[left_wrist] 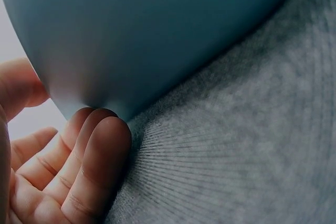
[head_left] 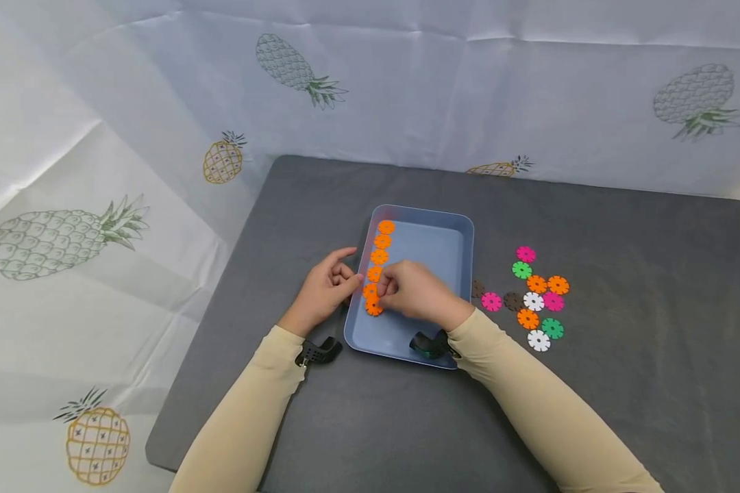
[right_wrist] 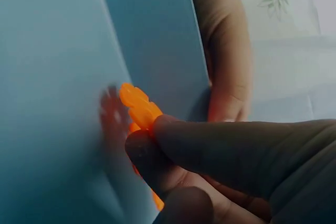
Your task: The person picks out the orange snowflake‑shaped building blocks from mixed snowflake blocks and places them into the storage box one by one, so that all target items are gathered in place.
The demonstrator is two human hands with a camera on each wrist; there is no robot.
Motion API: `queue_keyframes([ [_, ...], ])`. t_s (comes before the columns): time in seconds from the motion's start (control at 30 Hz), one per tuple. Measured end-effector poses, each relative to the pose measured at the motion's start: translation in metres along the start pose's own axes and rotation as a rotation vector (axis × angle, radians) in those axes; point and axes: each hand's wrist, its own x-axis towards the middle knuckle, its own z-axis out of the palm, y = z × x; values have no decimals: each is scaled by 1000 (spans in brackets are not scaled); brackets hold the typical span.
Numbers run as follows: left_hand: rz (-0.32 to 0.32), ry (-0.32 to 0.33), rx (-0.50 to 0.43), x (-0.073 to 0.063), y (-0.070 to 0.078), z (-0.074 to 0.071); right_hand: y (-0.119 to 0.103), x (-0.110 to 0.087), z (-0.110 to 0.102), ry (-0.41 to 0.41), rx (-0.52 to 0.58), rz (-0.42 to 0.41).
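Left hand: the left hand (head_left: pixel 327 287) rests on the tabletop (head_left: pixel 623 383) against the tray's left wall, fingers loosely curled with their tips touching the outside of the wall, gripping nothing.
Tray: the blue tray (head_left: pixel 434 250) lies mid-tabletop, its long side running near to far.
Row: the orange discs (head_left: pixel 381 248) lie in a line along the tray's left wall, from the far corner toward the near end; four show fully, with more under the hand.
Right hand: the right hand (head_left: pixel 416 293) is over the tray's near left part, thumb and fingers pinching an orange disc (right_wrist: pixel 139 109) at the near end of the row.
Loose pile: to the right of the tray, on the tabletop, lie the loose discs (head_left: pixel 533 301), pink, green, orange, white and brown.
Progress: the row seems about two thirds down the wall; three orange discs in the pile are not yet moved, and no other colour is in the tray.
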Motion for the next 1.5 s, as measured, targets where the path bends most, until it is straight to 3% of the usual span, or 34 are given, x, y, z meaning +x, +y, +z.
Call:
queue_keyframes([
  [0.33,12,-11,11,3,4,1,5,3,7,-29,0,37],
  [0.67,14,-15,1,3,2,0,2,5,12,-49,-21,6],
  [1.5,18,-9,-9,3,2,0,4,10,16,-22,-71,23],
])
